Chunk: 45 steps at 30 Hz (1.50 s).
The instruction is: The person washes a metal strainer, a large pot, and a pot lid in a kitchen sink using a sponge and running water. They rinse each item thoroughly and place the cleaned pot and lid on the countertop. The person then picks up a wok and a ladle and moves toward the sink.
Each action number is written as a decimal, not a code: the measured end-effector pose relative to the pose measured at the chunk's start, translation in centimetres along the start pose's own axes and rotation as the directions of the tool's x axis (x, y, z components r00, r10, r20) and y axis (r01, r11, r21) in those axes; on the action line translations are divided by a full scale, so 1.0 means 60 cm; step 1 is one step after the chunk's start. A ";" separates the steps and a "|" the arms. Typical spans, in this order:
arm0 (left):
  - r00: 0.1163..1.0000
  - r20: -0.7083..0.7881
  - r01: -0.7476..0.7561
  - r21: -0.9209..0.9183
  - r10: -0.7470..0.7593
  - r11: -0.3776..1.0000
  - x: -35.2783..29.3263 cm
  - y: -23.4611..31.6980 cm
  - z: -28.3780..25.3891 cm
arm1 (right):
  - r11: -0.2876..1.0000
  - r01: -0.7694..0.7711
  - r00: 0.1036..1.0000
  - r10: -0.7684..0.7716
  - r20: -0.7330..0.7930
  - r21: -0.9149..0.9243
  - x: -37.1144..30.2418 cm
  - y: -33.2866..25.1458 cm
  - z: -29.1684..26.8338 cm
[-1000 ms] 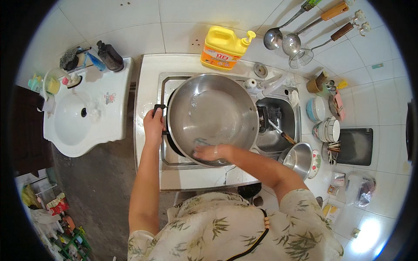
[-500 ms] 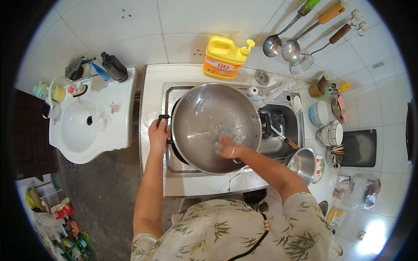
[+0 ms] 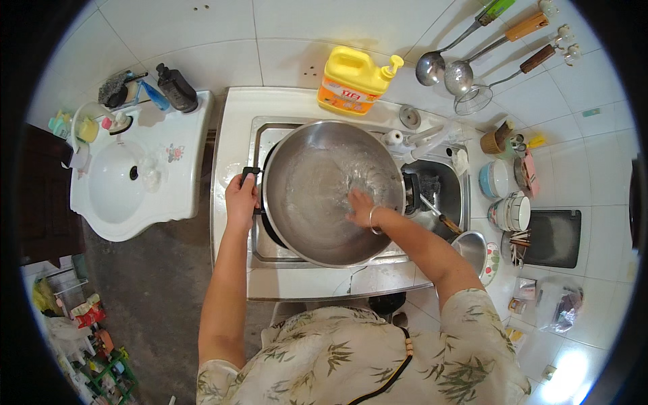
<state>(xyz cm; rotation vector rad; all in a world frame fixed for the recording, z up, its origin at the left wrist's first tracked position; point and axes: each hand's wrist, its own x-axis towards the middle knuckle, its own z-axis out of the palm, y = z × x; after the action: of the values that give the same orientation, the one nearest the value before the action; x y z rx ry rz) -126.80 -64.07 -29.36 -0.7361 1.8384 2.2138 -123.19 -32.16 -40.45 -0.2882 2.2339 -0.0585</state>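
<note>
We have one steel sink [image 3: 447,209] beneath our right hand [image 3: 362,206], its left basin mostly blocked by one wide wok [image 3: 314,169] holding water; beyond that hand we see one yellow jug [image 3: 353,84] and, farther right, three hanging utensils [image 3: 459,77]. Our left hand [image 3: 241,200] is clamped round the wok's left handle [image 3: 252,172], arm outstretched, while our right reaches inside the wok, fingers slightly apart.

The light is fairly bright; white glare washes out the lower-right tiles [image 3: 568,370], and the floor [image 3: 158,290] lies dim. Straight edges bend toward the black rim, and the right hand [image 3: 362,205] looks slightly blurred.
</note>
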 end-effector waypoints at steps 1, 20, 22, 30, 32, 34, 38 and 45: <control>1.000 0.005 -0.006 -0.011 0.006 1.000 0.001 0.001 0.003 | 0.996 0.074 0.995 -0.071 0.072 -0.040 -0.028 -0.017 0.003; 1.000 0.012 -0.024 0.016 0.023 1.000 0.002 -0.004 -0.003 | 0.747 -0.159 0.987 0.103 -0.124 -0.646 -0.107 0.078 -0.083; 1.000 -0.001 -0.016 -0.004 0.016 1.000 0.007 -0.011 -0.009 | 0.863 0.066 0.950 0.098 0.295 -0.502 -0.136 0.028 -0.078; 1.000 0.006 0.024 -0.082 -0.024 0.996 0.003 -0.002 -0.005 | 0.534 0.269 0.861 -0.506 0.047 0.802 -0.078 -0.211 -0.001; 1.000 0.005 0.031 -0.100 -0.030 0.995 0.000 0.000 -0.006 | 0.148 0.110 0.929 -0.368 -0.048 0.983 -0.053 -0.292 -0.041; 0.999 0.010 0.053 -0.088 -0.052 0.995 0.007 -0.008 -0.004 | -0.274 0.039 0.941 -0.313 -0.128 0.961 -0.001 -0.334 -0.081; 0.997 -0.003 0.082 -0.054 -0.083 0.995 0.008 0.000 0.006 | -0.850 0.041 0.996 -0.010 -0.093 0.525 0.123 -0.270 -0.247; 0.995 0.032 0.093 -0.102 -0.090 0.990 0.005 -0.004 -0.010 | -0.792 0.587 0.796 0.602 0.063 0.168 0.050 0.010 -0.249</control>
<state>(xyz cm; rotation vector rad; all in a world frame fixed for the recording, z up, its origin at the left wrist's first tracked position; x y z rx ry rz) -126.83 -64.64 -29.78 -0.7879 1.6535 2.2624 -136.69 -33.13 -33.44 1.5776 0.6308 -2.9734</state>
